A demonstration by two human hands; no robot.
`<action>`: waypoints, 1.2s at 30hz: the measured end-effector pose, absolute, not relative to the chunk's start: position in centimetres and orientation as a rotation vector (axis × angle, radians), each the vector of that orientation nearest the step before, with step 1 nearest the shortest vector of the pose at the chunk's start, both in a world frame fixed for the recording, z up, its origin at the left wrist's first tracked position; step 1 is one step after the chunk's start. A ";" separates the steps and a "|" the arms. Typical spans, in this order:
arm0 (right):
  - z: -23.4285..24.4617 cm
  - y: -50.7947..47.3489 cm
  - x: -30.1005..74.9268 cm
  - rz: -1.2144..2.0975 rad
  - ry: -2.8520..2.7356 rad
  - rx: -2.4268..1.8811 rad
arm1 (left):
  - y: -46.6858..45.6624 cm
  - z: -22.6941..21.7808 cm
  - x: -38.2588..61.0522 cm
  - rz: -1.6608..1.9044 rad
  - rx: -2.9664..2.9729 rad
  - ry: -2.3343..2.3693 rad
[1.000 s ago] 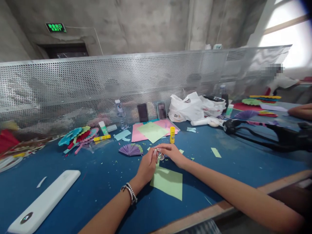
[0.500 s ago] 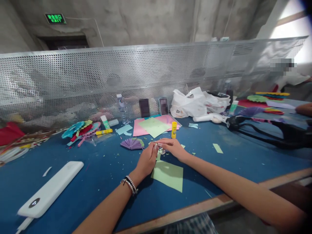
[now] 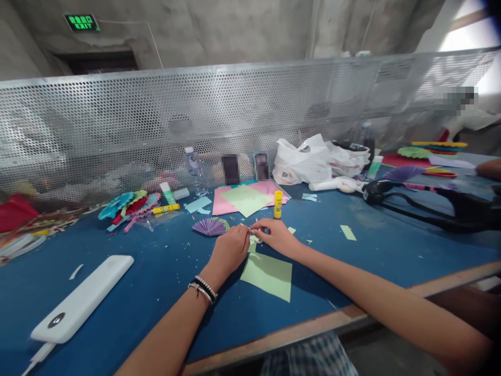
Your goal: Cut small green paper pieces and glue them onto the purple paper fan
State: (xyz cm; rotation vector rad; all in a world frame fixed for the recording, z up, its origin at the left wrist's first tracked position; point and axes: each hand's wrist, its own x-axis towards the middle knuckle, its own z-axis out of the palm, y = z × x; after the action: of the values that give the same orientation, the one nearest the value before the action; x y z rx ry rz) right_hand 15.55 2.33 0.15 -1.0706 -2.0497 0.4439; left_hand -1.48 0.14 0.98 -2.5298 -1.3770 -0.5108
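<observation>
Left hand (image 3: 231, 245) and right hand (image 3: 278, 239) at frame centre, fingers narrowed, tips nearly meeting; cannot tell what they pinch, too small. Green sheet (image 3: 270, 278) flat on blue table (image 3: 156, 324), just below both hands in frame. Purple paper fan (image 3: 209, 226) beside left hand; yellow glue stick (image 3: 277, 204) upright above right. Lower left: white power bank (image 3: 88, 300).

"What's worn on the person's left wrist (image 3: 214, 273)?"

"A pale beaded bracelet (image 3: 207, 286) and a silvery bangle (image 3: 204, 293), with something dark beside them."

"And the lap?"

"Checked cloth (image 3: 309, 359), blue-grey and white. Both forearms (image 3: 364, 284) are bare."
</observation>
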 end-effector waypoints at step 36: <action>1.4 0.8 15.7 0.253 -2.098 -1.105 | -0.3 1.0 -0.9 -1.804 -2.868 -1.780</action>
State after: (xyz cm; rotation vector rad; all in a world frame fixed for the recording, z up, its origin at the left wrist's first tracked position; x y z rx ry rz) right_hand 15.73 0.77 1.41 -1.1050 -2.0977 0.2531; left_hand -0.88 -0.33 0.99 -2.8683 -1.7799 -1.8039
